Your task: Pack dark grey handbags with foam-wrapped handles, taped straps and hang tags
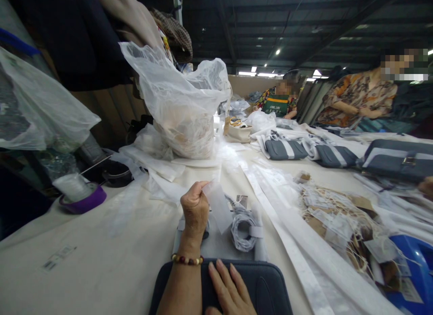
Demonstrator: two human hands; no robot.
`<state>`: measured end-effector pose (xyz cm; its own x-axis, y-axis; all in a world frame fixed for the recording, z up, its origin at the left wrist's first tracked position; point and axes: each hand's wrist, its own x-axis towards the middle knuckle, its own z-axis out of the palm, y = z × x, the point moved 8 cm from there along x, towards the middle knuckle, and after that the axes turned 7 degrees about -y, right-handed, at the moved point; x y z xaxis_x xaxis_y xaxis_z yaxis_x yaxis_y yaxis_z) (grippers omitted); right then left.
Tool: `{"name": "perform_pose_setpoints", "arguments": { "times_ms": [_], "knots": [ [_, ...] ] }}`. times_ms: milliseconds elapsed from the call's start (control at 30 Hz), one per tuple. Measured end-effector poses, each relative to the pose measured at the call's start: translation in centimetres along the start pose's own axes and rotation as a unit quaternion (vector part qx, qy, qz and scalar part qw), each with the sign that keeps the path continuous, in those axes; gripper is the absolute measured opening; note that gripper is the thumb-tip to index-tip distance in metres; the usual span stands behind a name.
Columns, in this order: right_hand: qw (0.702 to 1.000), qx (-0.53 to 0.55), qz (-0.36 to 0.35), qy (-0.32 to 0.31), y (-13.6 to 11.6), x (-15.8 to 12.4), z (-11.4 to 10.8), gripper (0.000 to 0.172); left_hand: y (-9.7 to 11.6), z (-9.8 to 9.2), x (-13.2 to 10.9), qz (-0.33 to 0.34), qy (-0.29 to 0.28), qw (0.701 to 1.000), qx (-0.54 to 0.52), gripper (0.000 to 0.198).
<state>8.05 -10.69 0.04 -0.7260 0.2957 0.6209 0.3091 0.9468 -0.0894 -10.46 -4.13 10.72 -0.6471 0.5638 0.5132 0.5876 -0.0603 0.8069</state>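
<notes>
My left hand [195, 209], with a beaded bracelet at the wrist, is closed with its fingertips pinching a small translucent white sheet [218, 206]. The sheet hangs down to the right of the fist. Below, my right hand [232, 290] lies flat with fingers stretched on a dark blue-grey bag [267, 283], whose lower part runs out of view. Just beyond the bag's edge is a light grey panel [223, 247]. On it rests a coil wrapped in white [242, 231], held by a white band. A dark round piece beside it is partly hidden behind my left wrist.
A large translucent plastic bag [189, 112] stands at the back. At left is a purple tape roll [83, 202]. White strips [287, 224] run down the right, beside a heap of tags with strings [338, 215] and a blue container [414, 265]. Dark bags [286, 149] and two co-workers are farther back.
</notes>
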Motion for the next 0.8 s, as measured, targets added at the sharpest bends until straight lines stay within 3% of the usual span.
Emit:
{"name": "perform_pose_setpoints", "arguments": {
  "times_ms": [67, 167, 233, 333, 400, 533, 600, 700, 800],
  "knots": [
    [0.998, 0.002, -0.045, 0.045, -0.5, -0.1, 0.3, 0.015, 0.6, 0.0, -0.2, 0.005, -0.023, 1.000, -0.008, 0.023],
    [0.996, 0.022, -0.078, 0.029, -0.8, 0.3, 0.4, 0.026, 2.0, -0.6, -1.6, 0.037, -0.061, 0.997, -0.012, 0.022],
    [0.996, 0.031, -0.081, -0.003, -0.9, 0.9, 0.1, 0.026, 3.6, -1.4, -3.5, 0.123, -0.087, 0.989, 0.003, 0.019],
    [0.997, 0.055, -0.056, 0.013, -0.7, 1.7, -1.6, 0.020, 5.6, -2.8, -7.7, 0.274, -0.107, 0.954, 0.049, 0.016],
    [0.996, 0.068, -0.051, 0.025, -0.7, 2.1, -2.8, 0.010, 5.7, -3.3, -10.3, 0.313, -0.132, 0.938, 0.075, 0.021],
    [0.990, 0.109, -0.064, -0.055, -1.2, 2.5, -2.9, 0.028, 4.6, -2.9, -13.9, 0.310, -0.211, 0.924, 0.070, 0.016],
    [0.986, 0.138, -0.043, -0.079, -1.0, 2.4, -2.9, 0.033, 4.1, -2.6, -14.8, 0.296, -0.219, 0.928, 0.058, 0.013],
    [0.981, 0.178, -0.018, -0.079, -0.9, 2.0, -3.1, 0.034, 3.5, -2.5, -15.5, 0.283, -0.219, 0.932, 0.059, 0.013],
    [0.973, 0.219, -0.002, -0.079, -0.9, 1.3, -3.7, 0.027, 3.1, -2.4, -15.7, 0.273, -0.254, 0.924, 0.081, 0.012]
  ]
}}
